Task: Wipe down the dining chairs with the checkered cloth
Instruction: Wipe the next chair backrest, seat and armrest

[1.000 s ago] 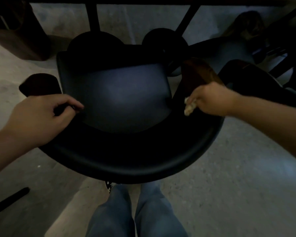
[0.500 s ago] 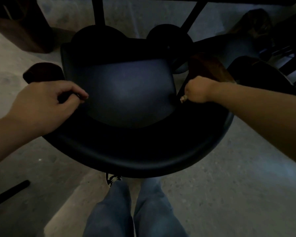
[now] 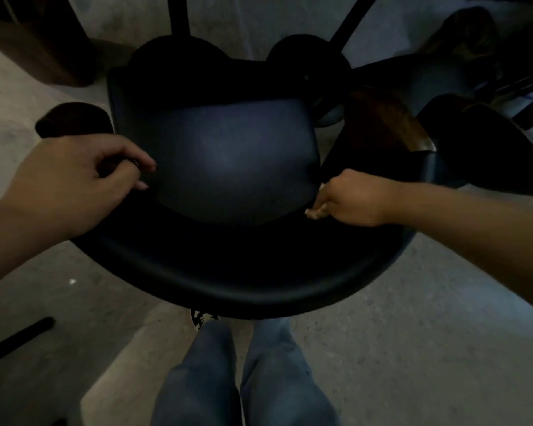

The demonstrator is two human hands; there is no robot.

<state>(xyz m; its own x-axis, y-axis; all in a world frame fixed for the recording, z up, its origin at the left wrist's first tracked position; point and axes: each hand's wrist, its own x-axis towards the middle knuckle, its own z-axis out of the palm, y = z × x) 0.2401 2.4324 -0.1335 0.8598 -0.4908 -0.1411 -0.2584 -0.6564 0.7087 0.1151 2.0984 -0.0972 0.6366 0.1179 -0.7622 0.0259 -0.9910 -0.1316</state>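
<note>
1. From your head camera you look down on the dark dining chair (image 3: 228, 161), its curved backrest nearest your jeans-clad legs (image 3: 243, 379).
2. Your left hand (image 3: 74, 182) rests on the chair's left rim, fingers curled over the edge and gripping it.
3. Your right hand (image 3: 351, 198) is closed around the checkered cloth (image 3: 315, 212), pressed where seat meets backrest on the right; only a small pale bit shows.
4. A second chair (image 3: 490, 149) stands close at right.

dining chair (image 3: 228, 167): black, upright | checkered cloth (image 3: 314, 213): bunched, on seat's right edge
</note>
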